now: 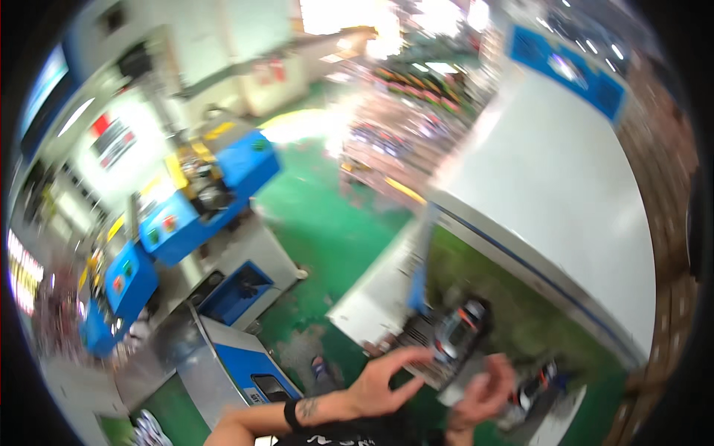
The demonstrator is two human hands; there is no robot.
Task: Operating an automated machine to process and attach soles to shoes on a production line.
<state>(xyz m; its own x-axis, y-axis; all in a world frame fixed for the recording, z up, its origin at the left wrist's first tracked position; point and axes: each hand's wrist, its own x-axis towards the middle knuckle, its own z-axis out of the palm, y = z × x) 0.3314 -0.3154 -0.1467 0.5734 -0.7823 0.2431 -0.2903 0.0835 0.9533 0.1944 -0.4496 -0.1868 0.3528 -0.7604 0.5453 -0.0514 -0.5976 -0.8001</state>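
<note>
My left hand (383, 383) reaches in from the lower edge, a black band on its wrist. Its thumb and fingers are spread, with nothing between them. To its right is my right hand (483, 392), somewhat blurred, its fingers loosely bent and apart and no object visible in them. Just beyond my hands, a dark shoe (457, 331) with white and orange parts rests on a slatted metal surface (420, 334). Beside my right hand lies a second dark shoe (529, 386), also with orange on it. Neither hand clearly touches a shoe.
A long white machine housing (550, 193) with a blue end panel stands at the right. On the left is a machine with blue control boxes (171, 227) and coloured buttons. A blurred rack of goods (409, 126) stands farther back on the green floor (320, 201).
</note>
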